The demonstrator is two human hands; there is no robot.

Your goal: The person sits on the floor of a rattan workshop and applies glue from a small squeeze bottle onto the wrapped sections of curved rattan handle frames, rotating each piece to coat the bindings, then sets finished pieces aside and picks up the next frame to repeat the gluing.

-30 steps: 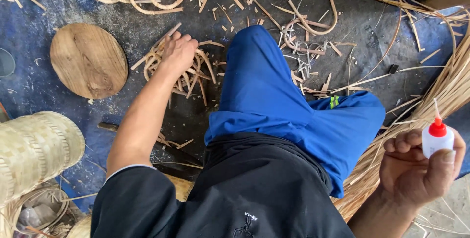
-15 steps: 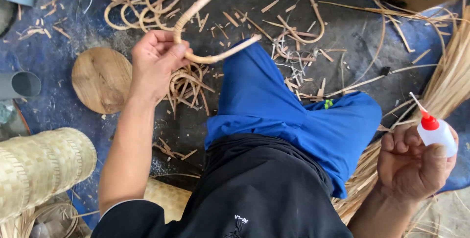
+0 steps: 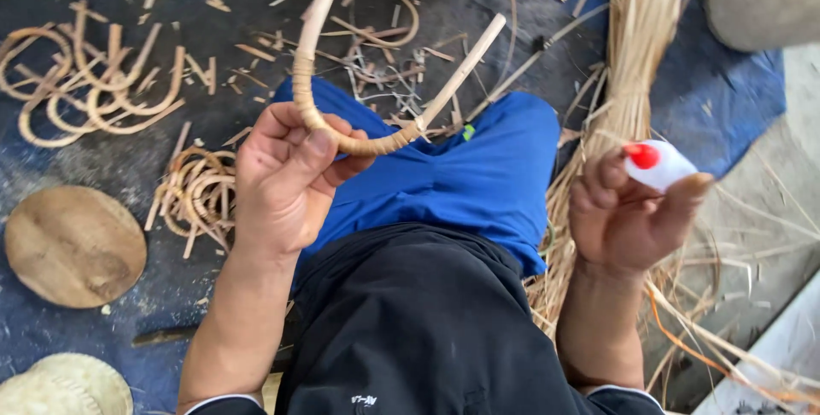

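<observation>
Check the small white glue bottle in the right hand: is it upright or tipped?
Tipped. The glue bottle lies sideways in the right hand, its red tip pointing left toward the bent cane handle held by the left hand.

Small white squeeze bottle [image 3: 664, 165] — red cap — in the right hand [image 3: 628, 214].

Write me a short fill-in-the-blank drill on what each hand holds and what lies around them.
1. The left hand holds a curved ____ handle wrapped with cane.
2. The right hand holds a small white bottle with a ____ cap.
3. On the floor beside the left arm lies a round ____ disc.
4. The shorts over the person's lap are ____.

Missing words: rattan; red; wooden; blue
</observation>
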